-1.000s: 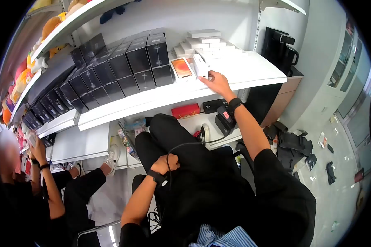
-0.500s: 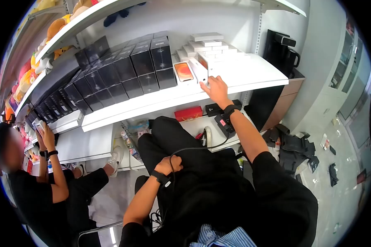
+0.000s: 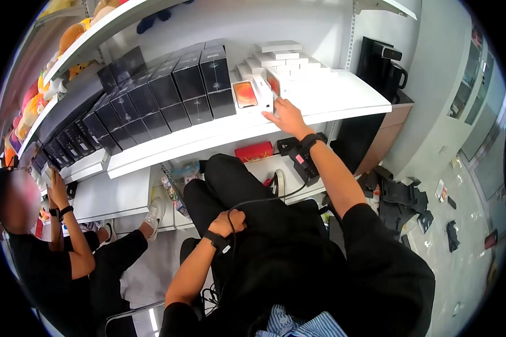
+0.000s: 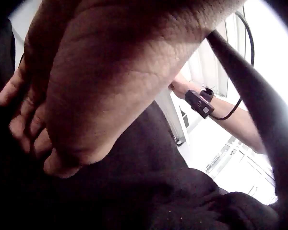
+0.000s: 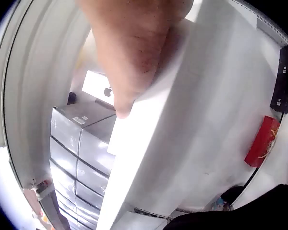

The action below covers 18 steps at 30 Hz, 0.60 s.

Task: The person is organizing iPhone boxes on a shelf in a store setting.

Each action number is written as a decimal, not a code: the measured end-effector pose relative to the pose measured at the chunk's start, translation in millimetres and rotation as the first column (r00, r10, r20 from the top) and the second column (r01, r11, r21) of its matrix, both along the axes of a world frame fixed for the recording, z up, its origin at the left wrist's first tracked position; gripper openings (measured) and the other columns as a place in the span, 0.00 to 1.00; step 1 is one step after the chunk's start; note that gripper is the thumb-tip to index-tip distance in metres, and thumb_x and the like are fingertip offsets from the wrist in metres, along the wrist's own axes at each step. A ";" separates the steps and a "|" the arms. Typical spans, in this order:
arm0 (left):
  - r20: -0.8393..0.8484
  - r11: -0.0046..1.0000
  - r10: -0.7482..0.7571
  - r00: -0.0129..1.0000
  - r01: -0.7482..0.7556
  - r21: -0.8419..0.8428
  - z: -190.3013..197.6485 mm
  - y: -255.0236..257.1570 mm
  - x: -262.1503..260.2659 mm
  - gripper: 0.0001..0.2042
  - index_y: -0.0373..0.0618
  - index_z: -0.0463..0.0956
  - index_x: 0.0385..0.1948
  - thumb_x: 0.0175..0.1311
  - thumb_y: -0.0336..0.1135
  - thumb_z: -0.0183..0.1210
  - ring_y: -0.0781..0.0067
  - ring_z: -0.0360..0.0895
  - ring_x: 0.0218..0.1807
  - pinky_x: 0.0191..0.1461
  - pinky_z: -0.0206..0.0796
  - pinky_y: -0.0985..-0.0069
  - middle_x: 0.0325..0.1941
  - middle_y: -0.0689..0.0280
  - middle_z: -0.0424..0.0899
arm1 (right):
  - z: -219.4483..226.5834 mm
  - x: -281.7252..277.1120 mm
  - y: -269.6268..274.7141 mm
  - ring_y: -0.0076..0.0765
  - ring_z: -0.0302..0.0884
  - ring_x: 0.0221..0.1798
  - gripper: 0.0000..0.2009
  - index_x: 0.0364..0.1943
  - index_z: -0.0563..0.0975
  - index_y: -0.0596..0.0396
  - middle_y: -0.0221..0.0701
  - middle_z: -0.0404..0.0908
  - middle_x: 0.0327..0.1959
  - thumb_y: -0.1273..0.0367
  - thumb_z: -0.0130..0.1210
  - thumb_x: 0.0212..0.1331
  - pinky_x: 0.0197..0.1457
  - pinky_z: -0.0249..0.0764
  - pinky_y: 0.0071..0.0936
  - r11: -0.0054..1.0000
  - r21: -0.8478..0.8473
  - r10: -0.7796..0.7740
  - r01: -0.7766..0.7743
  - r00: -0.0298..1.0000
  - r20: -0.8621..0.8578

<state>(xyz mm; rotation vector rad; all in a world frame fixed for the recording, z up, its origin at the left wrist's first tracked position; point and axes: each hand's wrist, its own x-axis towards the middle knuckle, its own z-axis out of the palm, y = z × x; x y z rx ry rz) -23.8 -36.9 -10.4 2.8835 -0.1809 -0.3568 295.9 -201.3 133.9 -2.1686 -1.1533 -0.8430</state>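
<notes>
In the head view, my right hand (image 3: 287, 117) is at the front edge of the white shelf (image 3: 343, 112), fingers extended, fingertips at the near ends of white boxes. One narrow white box (image 3: 262, 92) stands on its side, against a flat phone box (image 3: 245, 94) with an orange picture. Another upright box (image 3: 274, 83) with an orange picture is just right of it. The right wrist view shows that hand (image 5: 134, 52) with its thumb straight; its fingertips are hidden. My left hand (image 3: 227, 222) rests on the lap, fingers loosely curled, seen close in the left wrist view (image 4: 101, 81).
Black boxes (image 3: 188, 81) stand in rows to the left; low stacks of white boxes (image 3: 287, 60) lie behind. A black appliance (image 3: 379, 64) is at the right. A cable (image 3: 258, 197) crosses the lap. Another person (image 3: 50, 247) sits at the left, hands raised to a shelf.
The narrow standing box has shifted left against the flat phone box, leaving the other upright box exposed on its right. My right hand has moved slightly left; my left hand stays on the lap.
</notes>
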 end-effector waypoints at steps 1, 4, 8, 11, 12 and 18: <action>0.021 1.000 0.016 1.000 -0.016 -0.006 -0.6 1.6 -2.6 0.16 0.35 0.87 0.34 0.62 0.43 0.62 0.43 0.87 0.41 0.47 0.80 0.55 0.34 0.43 0.87 | -2.2 4.5 -1.0 0.51 0.79 0.50 0.27 0.39 0.81 0.64 0.43 0.79 0.43 0.48 0.61 0.63 0.51 0.78 0.45 0.999 0.004 0.034 -0.034 0.999 -0.004; 0.006 0.997 0.013 1.000 -0.012 -0.071 -6.5 6.0 1.1 0.15 0.37 0.87 0.35 0.62 0.42 0.61 0.42 0.86 0.41 0.46 0.80 0.54 0.35 0.44 0.87 | 4.1 11.2 -7.7 0.51 0.75 0.60 0.30 0.56 0.76 0.63 0.48 0.75 0.54 0.54 0.66 0.57 0.63 0.74 0.41 0.990 -0.003 0.137 -0.142 0.957 -0.254; -0.041 0.999 0.024 0.999 -0.026 -0.037 -5.7 6.3 -3.6 0.15 0.38 0.87 0.40 0.62 0.41 0.61 0.41 0.86 0.43 0.48 0.79 0.54 0.40 0.46 0.87 | 17.7 31.9 -18.6 0.47 0.68 0.63 0.38 0.65 0.65 0.64 0.49 0.62 0.64 0.61 0.69 0.51 0.66 0.70 0.38 0.927 0.358 0.309 -0.114 0.772 -0.555; -0.144 0.998 0.050 0.988 -0.053 -0.019 14.6 0.4 -0.1 0.15 0.39 0.86 0.43 0.63 0.41 0.62 0.42 0.85 0.48 0.53 0.79 0.54 0.45 0.46 0.87 | 22.6 33.6 -14.0 0.43 0.78 0.50 0.43 0.65 0.63 0.69 0.58 0.58 0.64 0.55 0.73 0.53 0.46 0.83 0.33 0.748 0.619 0.299 0.237 0.713 -0.635; -0.131 0.998 0.054 0.990 -0.055 -0.010 15.3 -0.1 2.6 0.15 0.40 0.86 0.43 0.63 0.41 0.62 0.43 0.85 0.48 0.53 0.79 0.54 0.45 0.46 0.87 | 26.0 41.3 -12.1 0.43 0.79 0.47 0.45 0.65 0.63 0.70 0.58 0.57 0.64 0.54 0.74 0.52 0.43 0.84 0.32 0.777 0.577 0.268 0.251 0.697 -0.665; -0.121 0.999 0.044 0.992 -0.047 -0.016 16.4 0.8 -2.3 0.15 0.41 0.86 0.43 0.63 0.42 0.63 0.45 0.86 0.48 0.53 0.79 0.54 0.45 0.48 0.88 | 10.6 76.0 5.3 0.41 0.84 0.28 0.35 0.44 0.79 0.74 0.49 0.83 0.33 0.52 0.77 0.47 0.33 0.81 0.33 0.850 0.467 0.165 0.243 0.720 -0.674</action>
